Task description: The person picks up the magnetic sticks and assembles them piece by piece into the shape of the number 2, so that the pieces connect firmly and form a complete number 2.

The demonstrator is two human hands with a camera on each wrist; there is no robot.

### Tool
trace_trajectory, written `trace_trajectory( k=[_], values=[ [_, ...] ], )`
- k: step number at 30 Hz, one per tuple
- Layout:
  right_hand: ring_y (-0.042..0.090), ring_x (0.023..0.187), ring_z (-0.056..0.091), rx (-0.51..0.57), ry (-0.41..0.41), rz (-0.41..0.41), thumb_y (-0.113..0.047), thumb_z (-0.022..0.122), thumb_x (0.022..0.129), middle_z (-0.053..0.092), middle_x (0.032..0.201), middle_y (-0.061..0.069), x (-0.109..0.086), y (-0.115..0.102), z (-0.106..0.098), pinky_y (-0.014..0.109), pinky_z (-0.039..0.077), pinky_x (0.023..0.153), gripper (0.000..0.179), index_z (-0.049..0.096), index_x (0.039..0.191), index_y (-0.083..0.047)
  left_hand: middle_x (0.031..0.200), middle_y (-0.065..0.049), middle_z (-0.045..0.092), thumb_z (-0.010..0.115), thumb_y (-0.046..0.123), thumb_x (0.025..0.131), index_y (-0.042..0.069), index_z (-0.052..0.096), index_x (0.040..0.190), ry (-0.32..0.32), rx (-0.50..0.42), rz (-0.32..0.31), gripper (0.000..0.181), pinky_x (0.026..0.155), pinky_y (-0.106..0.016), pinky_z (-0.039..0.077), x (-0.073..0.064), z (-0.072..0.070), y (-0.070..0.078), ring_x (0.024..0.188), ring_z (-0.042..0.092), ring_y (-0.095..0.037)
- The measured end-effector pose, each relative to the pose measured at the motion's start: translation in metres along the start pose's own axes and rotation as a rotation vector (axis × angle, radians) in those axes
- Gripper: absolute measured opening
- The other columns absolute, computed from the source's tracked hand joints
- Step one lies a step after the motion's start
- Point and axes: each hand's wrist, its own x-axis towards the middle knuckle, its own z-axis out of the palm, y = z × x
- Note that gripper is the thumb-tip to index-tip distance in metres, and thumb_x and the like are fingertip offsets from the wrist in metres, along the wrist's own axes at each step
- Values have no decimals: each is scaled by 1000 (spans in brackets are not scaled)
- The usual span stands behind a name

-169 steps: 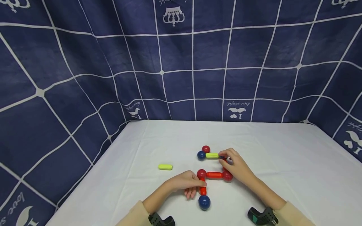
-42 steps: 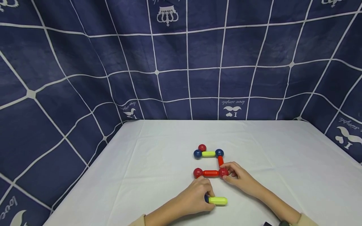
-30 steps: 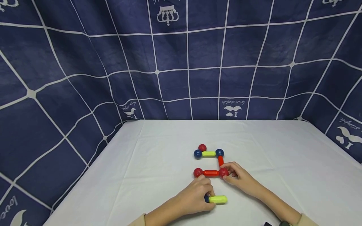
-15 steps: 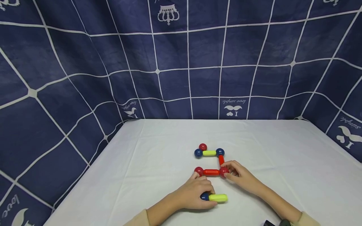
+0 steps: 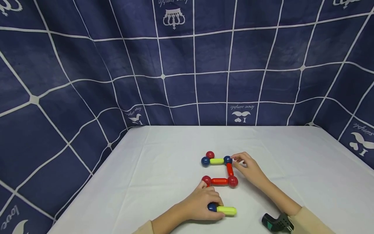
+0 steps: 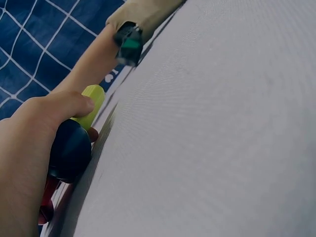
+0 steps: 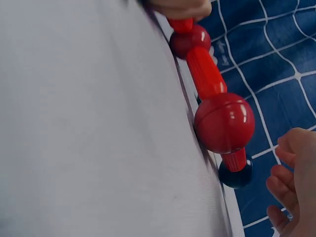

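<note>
A chain of balls and rods from a construction toy lies on the table. My left hand [image 5: 201, 202] pinches the yellow rod [image 5: 227, 211] between thumb and fingers, its end at the near blue ball [image 5: 212, 207]. One left finger touches the left red ball [image 5: 206, 180]. A red rod [image 5: 219, 181] joins that ball to the right red ball [image 5: 232, 181]. Another red rod [image 5: 230, 169] runs back to the far blue ball [image 5: 228, 160]. My right hand [image 5: 249, 169] is beside this ball, fingers loosely bent; in the right wrist view, they hold nothing. The left hand hides the rod beneath it.
Beyond the hands, a second yellow rod [image 5: 217, 161] links the far blue ball to another blue ball [image 5: 205, 161]. A small red ball [image 5: 210, 155] touches that one. White cloth covers the table [image 5: 163, 146]; a blue checked curtain [image 5: 181, 87] hangs behind.
The loose yellow rod that lay at the left is now in my left hand, against the near blue ball. My right hand has moved from the right red ball back to the far blue ball.
</note>
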Motion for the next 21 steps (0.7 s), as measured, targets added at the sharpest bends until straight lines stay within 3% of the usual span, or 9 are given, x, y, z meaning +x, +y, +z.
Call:
trace_trajectory(
  k=[4,7,15,21],
  values=[
    [22,94,53,6,-17,-19,-18,60,86,57,102,8,18,-1,6,46,44,86,25,60,109,-9,75,26,55,55,52,82,30,65,86,7,7,9,25,72,-17,24,-1,0,0,75,41,10],
    [25,98,54,4,-47,-23,-18,61,86,57,106,10,30,-2,12,49,44,88,28,59,112,-8,75,26,55,55,52,82,31,65,86,15,21,16,24,72,-17,24,-1,0,-1,75,41,10],
    [27,102,55,-21,-198,26,-31,59,86,57,114,12,57,-5,30,44,48,87,41,55,120,-9,76,26,55,54,52,82,30,64,86,12,27,19,24,73,-17,24,-2,-1,-1,76,41,10],
    [25,101,56,-54,-248,83,-41,58,85,61,114,11,68,-8,41,41,48,87,47,55,121,-10,76,26,55,54,52,83,30,64,86,7,18,16,24,72,-17,24,-2,-1,-1,76,41,9]
  ],
)
